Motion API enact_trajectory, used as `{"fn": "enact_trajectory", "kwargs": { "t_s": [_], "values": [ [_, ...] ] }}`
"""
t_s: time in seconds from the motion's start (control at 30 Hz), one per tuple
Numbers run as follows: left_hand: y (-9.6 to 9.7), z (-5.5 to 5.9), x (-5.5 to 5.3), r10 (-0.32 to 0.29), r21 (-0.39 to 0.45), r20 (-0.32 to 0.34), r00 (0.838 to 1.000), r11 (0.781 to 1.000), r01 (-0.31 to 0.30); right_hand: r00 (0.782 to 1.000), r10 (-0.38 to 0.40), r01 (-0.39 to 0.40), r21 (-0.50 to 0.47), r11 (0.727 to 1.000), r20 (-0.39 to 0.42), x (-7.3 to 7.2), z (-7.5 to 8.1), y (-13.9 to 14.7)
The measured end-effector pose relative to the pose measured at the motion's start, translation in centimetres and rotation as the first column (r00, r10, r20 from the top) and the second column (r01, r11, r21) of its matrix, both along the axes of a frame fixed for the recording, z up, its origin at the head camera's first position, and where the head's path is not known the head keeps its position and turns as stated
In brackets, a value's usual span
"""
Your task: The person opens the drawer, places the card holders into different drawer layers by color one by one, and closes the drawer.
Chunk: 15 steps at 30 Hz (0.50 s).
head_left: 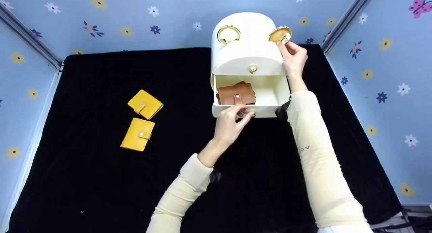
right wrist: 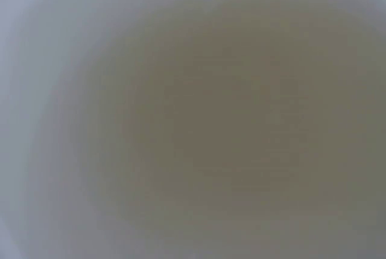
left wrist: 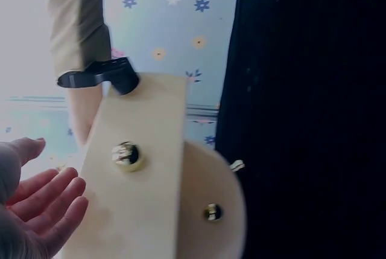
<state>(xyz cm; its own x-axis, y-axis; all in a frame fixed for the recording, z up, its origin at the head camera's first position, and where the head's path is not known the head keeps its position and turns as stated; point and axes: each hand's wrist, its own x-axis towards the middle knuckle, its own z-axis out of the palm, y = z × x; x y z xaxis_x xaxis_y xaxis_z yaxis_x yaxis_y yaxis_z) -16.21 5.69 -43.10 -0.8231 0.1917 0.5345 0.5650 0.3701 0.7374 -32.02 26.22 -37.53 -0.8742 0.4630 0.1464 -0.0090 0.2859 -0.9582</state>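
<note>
A white rounded storage box [head_left: 248, 27] has its lower drawer [head_left: 270, 111] pulled out. Inside lies a brown snap wallet [head_left: 236, 93], with another brown item partly hidden under it. My left hand [head_left: 229, 125] is at the drawer front beside its gold knob [left wrist: 127, 156]. In the left wrist view, the fingers of this hand [left wrist: 45, 207] are relaxed and apart from the knob. With thumb and fingers, my right hand [head_left: 295, 59] pinches the lower edge of the right gold-rimmed round ornament [head_left: 279, 34] on the box. The right wrist view shows only a blurred pale surface.
Two yellow snap wallets, an upper one [head_left: 145, 104] and a lower one [head_left: 137, 134], lie on the black cloth [head_left: 84, 179] to the left. A second gold round ornament [head_left: 228, 35] is on the box's left. Flowered walls [head_left: 128, 17] enclose the back and sides.
</note>
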Motion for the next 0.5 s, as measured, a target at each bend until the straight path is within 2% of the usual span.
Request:
{"fn": "enact_trajectory", "kwargs": {
  "t_s": [0.23, 0.5],
  "values": [
    [0.7, -2.3, 0.0, 0.034, 0.033, 0.065, 0.997, 0.999, -0.036, 1.0, 0.002, -0.002, -0.002, 1.0, 0.0, 0.0, 0.0, 0.0],
    [1.3, -3.7, -0.1, 0.063, 0.022, 0.119, 0.991, 0.998, -0.066, 1.0, 0.005, -0.005, 0.01, 1.0, -0.001, 0.1, 0.0, 0.0]
  ]
}}
